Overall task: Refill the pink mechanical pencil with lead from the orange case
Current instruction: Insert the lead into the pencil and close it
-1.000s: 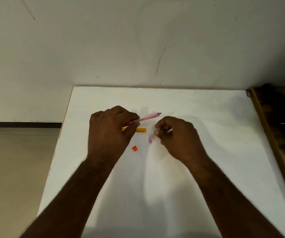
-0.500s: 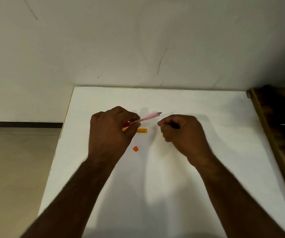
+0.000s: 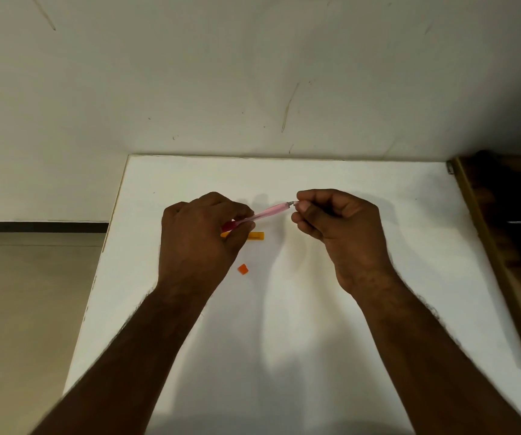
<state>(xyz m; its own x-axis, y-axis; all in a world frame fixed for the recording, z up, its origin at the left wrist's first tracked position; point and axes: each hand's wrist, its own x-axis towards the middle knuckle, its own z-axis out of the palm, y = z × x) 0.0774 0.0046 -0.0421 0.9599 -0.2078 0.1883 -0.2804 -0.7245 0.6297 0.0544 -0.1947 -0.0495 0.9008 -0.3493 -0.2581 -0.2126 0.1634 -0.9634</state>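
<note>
Nothing readable here, honestly. No labels, brand names or numbers show up on the pink pencil [image 3: 271,211], the orange case [image 3: 256,235] or anywhere else.

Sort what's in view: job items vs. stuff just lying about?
Job:
- pink mechanical pencil, gripped by left hand
- right hand, fingers pinched at the pencil's upper end
- orange case on white table
- small orange cap, lying apart from the case

Lying about:
- dark wooden furniture at right

Translucent plastic pencil [image 3: 269,211], matt white table [image 3: 315,309], scuffed matt wall [image 3: 253,73]
</note>
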